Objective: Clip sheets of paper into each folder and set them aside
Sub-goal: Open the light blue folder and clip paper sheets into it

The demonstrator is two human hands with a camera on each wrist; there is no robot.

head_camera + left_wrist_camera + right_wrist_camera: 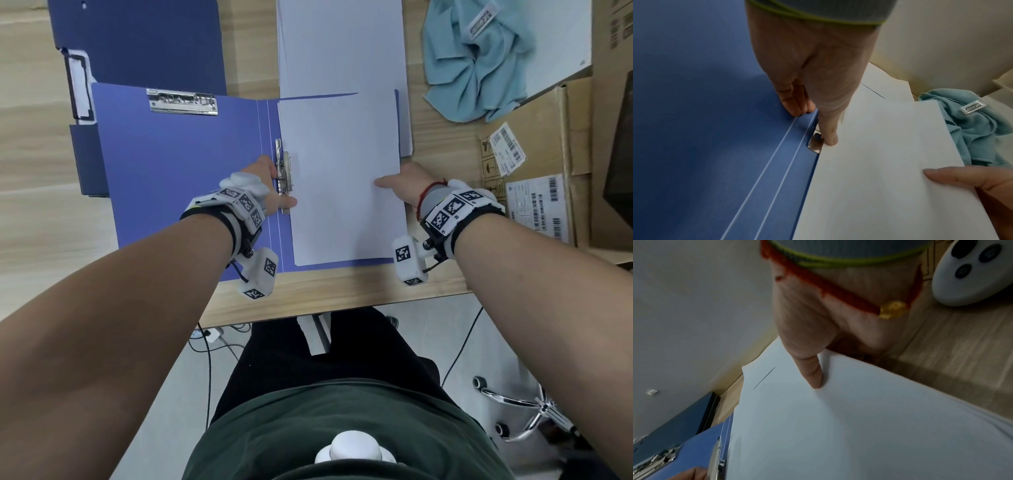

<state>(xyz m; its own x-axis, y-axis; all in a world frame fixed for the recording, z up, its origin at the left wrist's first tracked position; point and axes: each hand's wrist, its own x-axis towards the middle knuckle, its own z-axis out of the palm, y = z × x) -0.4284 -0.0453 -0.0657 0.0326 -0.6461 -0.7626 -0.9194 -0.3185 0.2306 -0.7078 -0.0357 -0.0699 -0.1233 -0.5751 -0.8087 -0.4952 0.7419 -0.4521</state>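
Note:
An open blue folder (178, 178) lies flat on the wooden desk. White sheets of paper (342, 178) rest on its right half, their left edge at the metal spine clip (284, 171). My left hand (278, 183) holds that clip: curled fingers sit on its left side and the thumb presses its near end. In the left wrist view the thumb tip (830, 139) sits where the clip (815, 145) meets the paper (890, 162). My right hand (394, 181) pinches the sheets' right edge, thumb (815, 374) on top, fingers hidden beneath. A second metal clip (183, 101) sits on the folder's left flap.
A stack of loose white paper (342, 44) lies behind the folder. Dark blue folders (137, 41) are piled at the back left. A teal cloth (479, 58) and cardboard boxes (548, 154) fill the right side. The desk's front edge (308, 301) runs just below my wrists.

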